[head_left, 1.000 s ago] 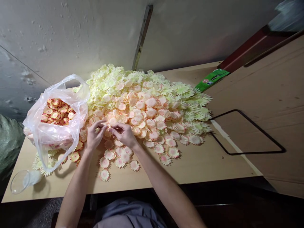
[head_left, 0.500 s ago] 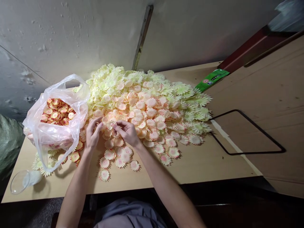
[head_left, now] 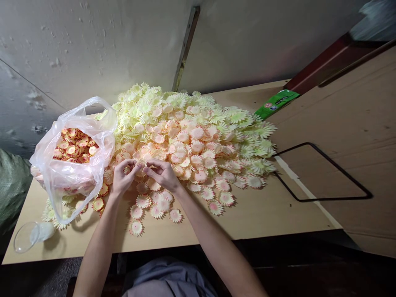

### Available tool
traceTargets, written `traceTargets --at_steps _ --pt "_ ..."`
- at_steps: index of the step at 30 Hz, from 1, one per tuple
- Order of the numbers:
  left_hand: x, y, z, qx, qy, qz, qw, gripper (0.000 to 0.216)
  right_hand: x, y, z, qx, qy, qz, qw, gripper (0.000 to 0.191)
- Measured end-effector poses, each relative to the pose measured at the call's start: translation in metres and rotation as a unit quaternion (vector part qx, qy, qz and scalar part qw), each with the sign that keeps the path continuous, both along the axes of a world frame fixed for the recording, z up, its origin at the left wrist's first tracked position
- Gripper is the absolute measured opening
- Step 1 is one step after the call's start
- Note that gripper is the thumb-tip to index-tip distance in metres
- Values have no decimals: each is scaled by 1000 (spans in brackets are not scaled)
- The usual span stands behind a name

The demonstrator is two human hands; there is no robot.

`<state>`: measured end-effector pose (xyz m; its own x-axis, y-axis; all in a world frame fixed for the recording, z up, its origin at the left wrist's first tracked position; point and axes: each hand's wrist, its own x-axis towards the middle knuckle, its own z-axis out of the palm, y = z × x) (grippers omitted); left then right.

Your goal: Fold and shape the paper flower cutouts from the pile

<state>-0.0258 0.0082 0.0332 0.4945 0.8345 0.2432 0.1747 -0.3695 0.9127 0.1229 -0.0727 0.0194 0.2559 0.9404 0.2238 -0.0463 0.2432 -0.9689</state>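
Observation:
My left hand (head_left: 124,177) and my right hand (head_left: 162,173) meet at the front of a large heap of artificial flower heads (head_left: 198,134). Thumb and fingers of each are pinched together on a small pale artificial flower (head_left: 141,162), partly hidden by the fingertips. Pale yellow-green flower heads fill the back and right of the heap, pinkish ones its middle. Several pink-edged flower heads (head_left: 163,205) lie loose on the table between my forearms. Left of my left hand stands an open plastic bag (head_left: 72,177) of small red-and-yellow flower heads (head_left: 74,146).
On the wooden table (head_left: 262,218), a clear cup (head_left: 34,236) lies on its side at the front left corner. A green packet (head_left: 276,104) is at the back right, beside a leaning board (head_left: 346,123) with a black wire frame (head_left: 337,200). A wall (head_left: 123,45) rises behind.
My hands have come closer together, fingertips now nearly touching at the small flower. The left thumb and fingers have moved right and closed in. The heap and bag look the same.

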Motion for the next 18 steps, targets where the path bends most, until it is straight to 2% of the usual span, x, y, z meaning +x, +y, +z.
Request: traceTargets --at_steps 3,6,10,18 --pt "0 0 -1 21 2 7 1000 24 -1 2 -6 -19 27 -13 999 30" --pt "1 0 -2 35 6 -13 999 24 -2 3 -9 -23 38 -21 999 28" --pt "2 -1 -3 37 17 -33 999 25 -3 4 -9 -29 35 -26 999 25" --pt "4 -1 -2 55 40 -28 997 31 -4 5 -7 -34 72 -42 996 28"
